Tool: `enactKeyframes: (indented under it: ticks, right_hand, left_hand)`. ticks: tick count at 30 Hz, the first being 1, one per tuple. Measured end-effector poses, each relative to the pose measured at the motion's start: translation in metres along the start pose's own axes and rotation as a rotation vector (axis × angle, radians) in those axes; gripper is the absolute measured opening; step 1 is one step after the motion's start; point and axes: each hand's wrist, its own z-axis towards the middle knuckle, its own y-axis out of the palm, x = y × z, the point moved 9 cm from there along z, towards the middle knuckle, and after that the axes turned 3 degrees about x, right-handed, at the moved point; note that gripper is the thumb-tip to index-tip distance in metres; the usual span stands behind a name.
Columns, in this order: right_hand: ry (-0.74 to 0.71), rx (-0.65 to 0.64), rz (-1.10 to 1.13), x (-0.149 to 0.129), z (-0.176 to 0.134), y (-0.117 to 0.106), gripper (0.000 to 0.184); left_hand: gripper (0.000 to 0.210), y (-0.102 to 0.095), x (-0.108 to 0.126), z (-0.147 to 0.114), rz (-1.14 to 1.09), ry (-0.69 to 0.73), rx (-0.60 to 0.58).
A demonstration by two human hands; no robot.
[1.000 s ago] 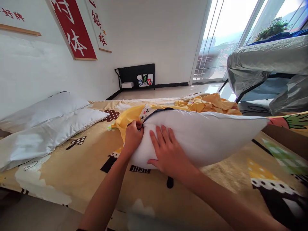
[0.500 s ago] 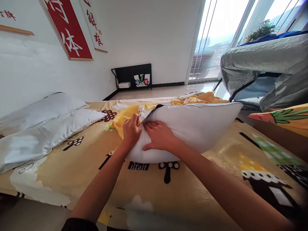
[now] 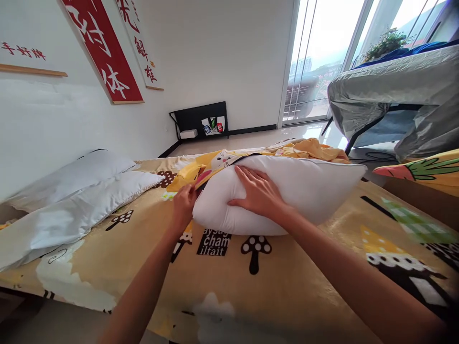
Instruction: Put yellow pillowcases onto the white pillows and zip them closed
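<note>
A plump white pillow [image 3: 315, 191] lies in front of me on a bed with a tan printed cover [image 3: 143, 258]. Behind its left end is a yellow pillowcase [image 3: 186, 167] printed with a rabbit face. My left hand [image 3: 184, 203] is closed on the pillowcase's edge, just off the pillow's left corner. My right hand [image 3: 260, 191] rests on top of the pillow, fingers spread and pressing into it. Part of the pillowcase is hidden behind the pillow.
Two white pillows [image 3: 93, 205] lie at the left by the wall. More yellow cloth [image 3: 308, 149] is bunched behind the pillow. At the right are yellow fabric with a carrot-like print [image 3: 430, 169] and a table under a silvery cover [image 3: 387, 86]. A black shelf [image 3: 201, 119] stands at the far wall.
My left hand has moved left and down, drawing the pillowcase's edge out to the pillow's left corner; more of the rabbit face shows. My right hand has shifted right along the pillow.
</note>
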Motion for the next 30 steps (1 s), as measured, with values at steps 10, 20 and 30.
enactKeyframes:
  ticks: [10,20,30]
  right_hand:
    - [-0.13,0.512,-0.201,-0.079,-0.077,-0.001,0.051]
    - [-0.096,0.411,-0.498,-0.036,-0.029,0.011,0.046]
    - [0.214,0.062,-0.397,0.038,0.022,0.004,0.028]
  left_hand:
    - [0.012,0.015,0.043,0.008,-0.312,0.005,0.294]
    - [0.012,0.03,0.111,0.029,-0.419,0.186,0.155]
    - [0.019,0.064,0.17,0.032,0.068,0.657,0.24]
